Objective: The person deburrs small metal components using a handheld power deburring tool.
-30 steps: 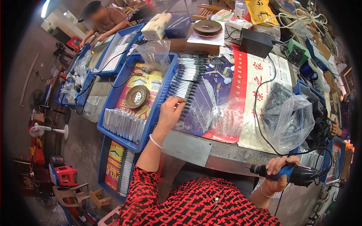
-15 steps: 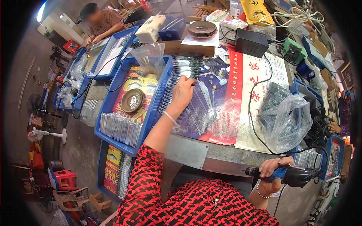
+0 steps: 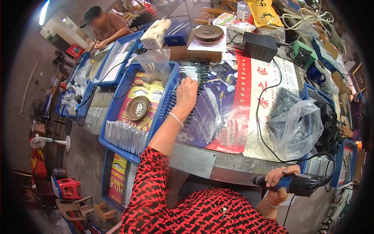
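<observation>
My left hand (image 3: 186, 95) lies over a long row of slim metal parts (image 3: 194, 71) with dark ends, to the right of a blue tray. Its fingers are curled down and pressed together on the row; what they grip is hidden. At the lower right my right hand (image 3: 277, 180) is wrapped around a blue and black corded electric screwdriver (image 3: 298, 184), its dark tip pointing left. Under and beside the row is a printed poster sheet (image 3: 230, 128) with long thin clear strips (image 3: 208, 117) on it.
The blue tray (image 3: 102, 134) holds a brown round dish (image 3: 138, 108) and upright metal pieces (image 3: 125, 134). A black box (image 3: 260, 46) stands at the back; a black cable loops down past a clear plastic bag (image 3: 298, 128). A co-worker (image 3: 109, 27) sits at the far left.
My left hand has shifted slightly left and its fingers, stretched to the right before, are now drawn in over the row. My right hand with the screwdriver has moved slightly left and down.
</observation>
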### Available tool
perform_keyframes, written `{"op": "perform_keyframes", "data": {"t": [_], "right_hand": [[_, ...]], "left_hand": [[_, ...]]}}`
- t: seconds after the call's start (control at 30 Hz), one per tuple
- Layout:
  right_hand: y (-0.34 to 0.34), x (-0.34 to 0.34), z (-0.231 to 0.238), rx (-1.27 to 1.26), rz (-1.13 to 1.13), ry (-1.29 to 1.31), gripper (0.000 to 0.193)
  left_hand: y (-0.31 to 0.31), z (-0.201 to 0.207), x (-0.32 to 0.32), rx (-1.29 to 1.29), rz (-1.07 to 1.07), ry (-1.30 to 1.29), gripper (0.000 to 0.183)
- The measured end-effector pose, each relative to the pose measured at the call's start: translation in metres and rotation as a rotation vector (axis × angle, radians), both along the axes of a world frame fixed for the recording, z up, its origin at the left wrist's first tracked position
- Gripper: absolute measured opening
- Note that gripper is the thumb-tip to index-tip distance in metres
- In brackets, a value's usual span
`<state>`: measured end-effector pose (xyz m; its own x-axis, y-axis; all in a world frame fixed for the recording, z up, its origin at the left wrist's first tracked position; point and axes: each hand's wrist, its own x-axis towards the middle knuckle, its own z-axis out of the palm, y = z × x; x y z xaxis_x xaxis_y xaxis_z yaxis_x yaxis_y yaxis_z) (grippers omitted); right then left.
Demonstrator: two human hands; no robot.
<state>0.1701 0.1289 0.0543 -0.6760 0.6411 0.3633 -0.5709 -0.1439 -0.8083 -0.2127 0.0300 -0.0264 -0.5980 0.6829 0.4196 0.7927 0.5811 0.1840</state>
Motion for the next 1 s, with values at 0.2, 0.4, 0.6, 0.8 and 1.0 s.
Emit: {"op": "perform_keyframes", "data": {"t": [0.2,0.4,0.6,0.8,1.0], "right_hand": [[-0.007,-0.007,0.001,0.003,-0.005,-0.002,0.054],[-0.015,-0.012,0.003,-0.026,0.014,0.048,0.054],[-0.022,-0.016,0.008,-0.021,-0.017,0.013,0.054],[-0.024,-0.020,0.007,-0.016,0.006,-0.001,0.054],[-0.026,-0.021,0.008,0.004,0.015,-0.018,0.054]], "left_hand": [[-0.013,0.060,0.038,-0.019,0.140,0.271,0.005],[-0.045,0.083,0.096,0.225,-0.098,-0.216,0.014],[-0.075,0.073,0.156,0.274,-0.236,-0.876,0.015],[-0.098,0.053,0.192,0.241,-0.262,-1.345,0.019],[-0.113,0.046,0.207,0.156,-0.314,-1.386,0.021]]}}
